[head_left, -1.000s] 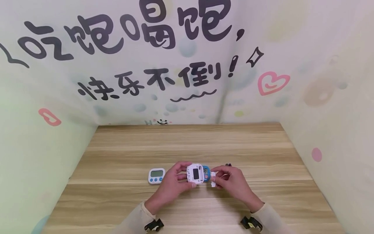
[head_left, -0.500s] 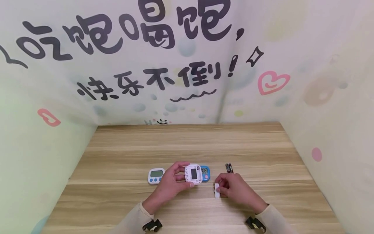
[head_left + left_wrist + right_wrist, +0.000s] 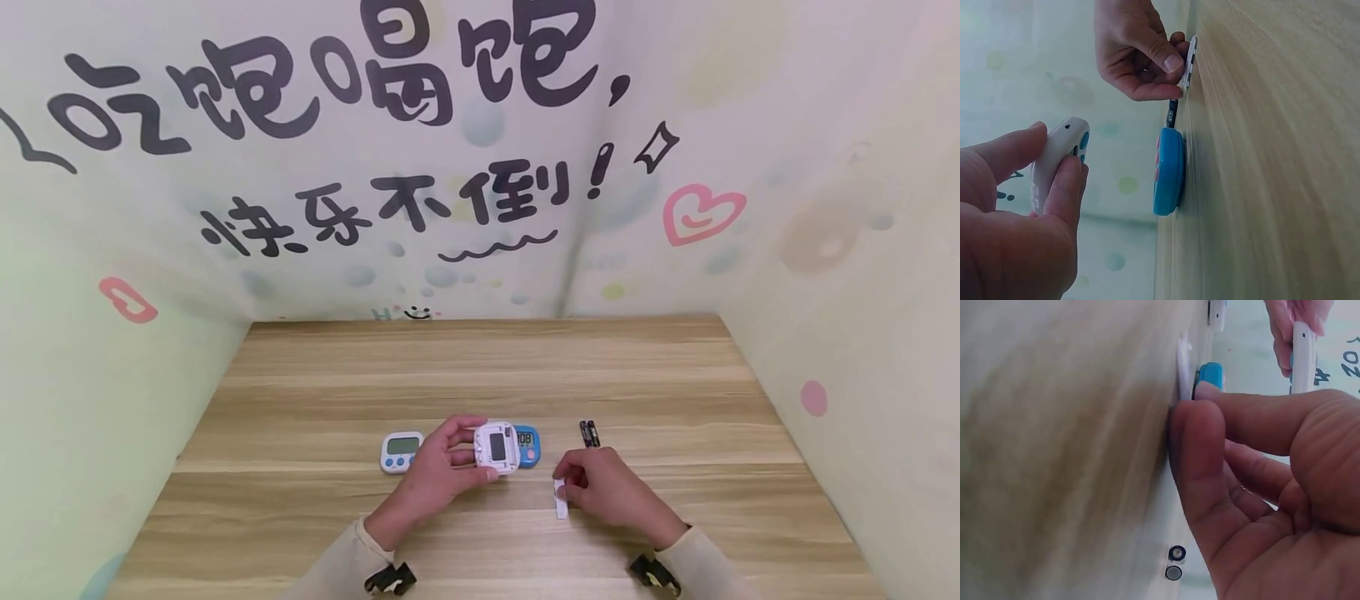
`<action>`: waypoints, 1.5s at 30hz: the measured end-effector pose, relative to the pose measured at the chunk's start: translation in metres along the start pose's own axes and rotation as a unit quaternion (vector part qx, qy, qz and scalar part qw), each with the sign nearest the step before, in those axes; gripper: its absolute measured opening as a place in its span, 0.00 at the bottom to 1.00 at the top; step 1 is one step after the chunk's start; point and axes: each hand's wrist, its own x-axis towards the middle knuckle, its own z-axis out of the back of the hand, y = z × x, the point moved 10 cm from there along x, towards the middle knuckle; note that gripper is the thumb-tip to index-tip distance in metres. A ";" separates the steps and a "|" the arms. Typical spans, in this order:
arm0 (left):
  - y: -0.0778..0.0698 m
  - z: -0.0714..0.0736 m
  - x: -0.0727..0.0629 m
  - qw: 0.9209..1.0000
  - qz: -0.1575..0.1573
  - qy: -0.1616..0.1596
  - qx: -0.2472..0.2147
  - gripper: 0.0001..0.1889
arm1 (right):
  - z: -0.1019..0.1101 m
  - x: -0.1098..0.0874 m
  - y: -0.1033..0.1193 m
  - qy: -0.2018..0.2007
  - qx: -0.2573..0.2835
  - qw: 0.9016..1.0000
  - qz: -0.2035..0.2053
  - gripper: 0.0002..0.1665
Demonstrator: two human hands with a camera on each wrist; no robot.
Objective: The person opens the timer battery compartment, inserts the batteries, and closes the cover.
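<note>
Nearest, from pale sleeves (image 3: 345,557), both forearms reach in and angle toward each other. The white strip, seemingly a battery cover (image 3: 561,502), sits just off the tips of the right hand (image 3: 611,487) — thumb and forefinger pinch one end of it, the other fingers curl in behind, and the wrist hangs low with the knuckles upward. Whether the cover's free end touches the table (image 3: 480,533) I cannot tell. The step in hand looks like laying the cover aside; the next move seems to call for lowering it flat and loosening the pinch, while the other grip holds firm. A little farther out, the left hand (image 3: 438,468) grips the timer (image 3: 495,448) by its edges, thumb on the near side, fingers round the far side. It is held above the table, back turned up, blue buttons facing down, its recess too small to read in detail. Just past those fingertips, partly hidden behind the timer in the head view, rests the blue timer (image 3: 531,456). Outside the left knuckles another timer (image 3: 401,452) lies screen up. Beyond the right fingers, two batteries (image 3: 589,433) lie side by side — apart from the grip. Farthest stands the lettered wall (image 3: 495,292).
</note>
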 end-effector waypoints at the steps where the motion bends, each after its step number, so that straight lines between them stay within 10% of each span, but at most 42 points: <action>1: 0.000 0.000 0.000 1.000 -0.001 0.000 0.000 0.40 | 0.002 0.000 -0.001 -0.004 0.004 1.000 0.000 0.06; 14: -0.001 -0.001 -0.004 1.000 -0.003 0.005 0.003 0.40 | 0.058 0.011 -0.019 -0.128 -0.059 0.990 0.030 0.20; 31: 0.001 -0.002 -0.002 1.000 0.008 0.008 0.000 0.39 | 0.050 0.026 -0.046 -0.064 -0.146 0.987 0.027 0.32; 45: 0.004 -0.005 -0.001 1.000 0.007 0.017 0.002 0.40 | 0.054 0.028 -0.031 -0.079 -0.114 0.990 0.038 0.30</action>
